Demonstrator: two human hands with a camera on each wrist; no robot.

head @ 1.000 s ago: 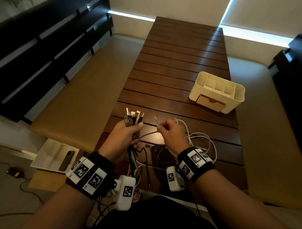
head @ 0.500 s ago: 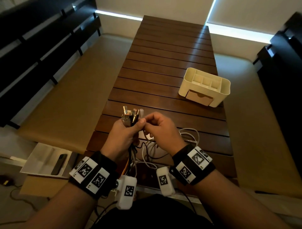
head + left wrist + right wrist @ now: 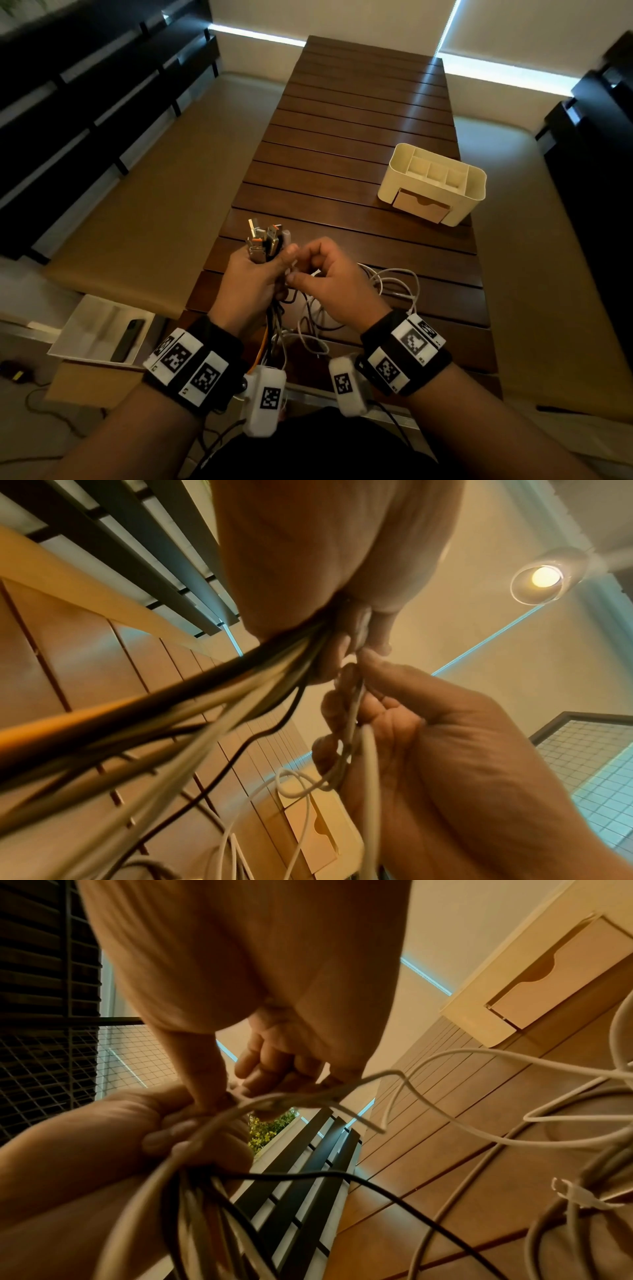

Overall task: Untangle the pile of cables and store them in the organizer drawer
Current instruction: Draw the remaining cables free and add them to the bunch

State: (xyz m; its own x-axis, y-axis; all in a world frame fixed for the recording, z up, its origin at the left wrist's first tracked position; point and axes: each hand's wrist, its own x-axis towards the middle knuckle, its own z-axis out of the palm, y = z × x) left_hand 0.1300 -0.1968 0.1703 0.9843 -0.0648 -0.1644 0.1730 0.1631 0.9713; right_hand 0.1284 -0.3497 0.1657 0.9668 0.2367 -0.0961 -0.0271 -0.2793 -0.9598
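Note:
My left hand grips a bundle of cables above the near end of the wooden table, their plug ends sticking up out of the fist. My right hand touches the left one and pinches a white cable right beside the bundle. Black, white and orange cables hang down from the left fist. White loops lie on the table to the right. The cream organizer stands further back on the right, its tan drawer closed.
The slatted wooden table runs away from me between two tan cushioned benches. On the floor at the left a white tray holds a dark phone. Dark slatted furniture stands on both sides.
My right hand has moved left from a spread position until it meets the left hand, bringing the white cable end to the bundle. The white loops on the table shifted with it.

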